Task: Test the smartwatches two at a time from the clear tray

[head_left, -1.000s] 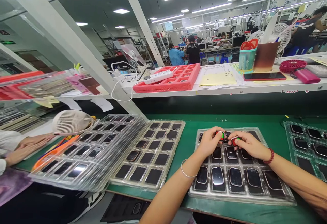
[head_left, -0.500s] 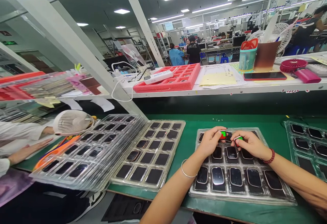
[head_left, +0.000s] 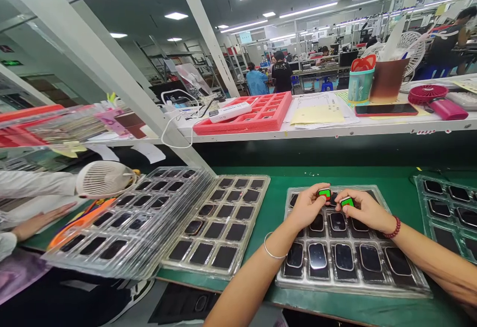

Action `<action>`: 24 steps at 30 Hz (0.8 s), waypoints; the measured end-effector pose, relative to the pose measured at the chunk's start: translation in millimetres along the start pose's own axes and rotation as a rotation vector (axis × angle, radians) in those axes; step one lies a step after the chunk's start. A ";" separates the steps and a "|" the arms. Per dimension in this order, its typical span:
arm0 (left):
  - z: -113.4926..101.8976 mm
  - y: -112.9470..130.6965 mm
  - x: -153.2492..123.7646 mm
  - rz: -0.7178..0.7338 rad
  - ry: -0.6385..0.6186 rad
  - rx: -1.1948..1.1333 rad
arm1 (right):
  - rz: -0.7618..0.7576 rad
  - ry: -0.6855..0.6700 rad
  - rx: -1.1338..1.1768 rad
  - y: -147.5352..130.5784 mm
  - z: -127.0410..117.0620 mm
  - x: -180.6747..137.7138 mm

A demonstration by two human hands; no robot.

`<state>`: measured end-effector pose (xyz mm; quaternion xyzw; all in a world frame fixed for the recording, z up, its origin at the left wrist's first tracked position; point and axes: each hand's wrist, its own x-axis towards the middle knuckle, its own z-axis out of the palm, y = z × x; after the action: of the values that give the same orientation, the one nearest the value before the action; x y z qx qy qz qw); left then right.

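My left hand (head_left: 307,204) is closed on a smartwatch (head_left: 324,195) without a strap, its lit screen green with some red. A second smartwatch (head_left: 347,202), also lit green and red, is pinched between the fingers and thumb of my right hand (head_left: 363,210). Both hands are over the far rows of a clear plastic tray (head_left: 316,283), whose compartments hold several dark-screened smartwatches (head_left: 343,257). My hands and forearms cover parts of the tray's back rows.
Left of my arms lie another clear tray (head_left: 238,262) and a tall tray stack (head_left: 145,262). A further tray (head_left: 425,212) is at right. Above, the shelf edge (head_left: 316,134) carries a red foam tray (head_left: 278,113) and phone (head_left: 385,110). A co-worker's hand (head_left: 44,220) is at far left.
Both lit watches have turned slightly, so more of the green and red screens faces me. My hands stay over the same spot. The co-worker's arm near the white fan has shifted slightly.
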<state>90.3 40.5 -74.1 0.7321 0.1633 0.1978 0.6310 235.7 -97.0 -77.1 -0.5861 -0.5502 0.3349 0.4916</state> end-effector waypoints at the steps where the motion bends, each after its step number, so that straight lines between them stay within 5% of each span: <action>1: -0.3 -1.3 0.2 0.006 0.003 0.008 | -0.006 0.003 -0.002 0.0 0.2 0.1; 24: -1.9 -14.3 4.2 0.106 0.029 -0.016 | -0.009 -0.011 0.031 2.6 1.9 1.9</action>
<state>93.1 46.4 -87.7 0.7317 0.1319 0.2429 0.6230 235.0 -94.6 -79.8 -0.5740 -0.5504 0.3443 0.4991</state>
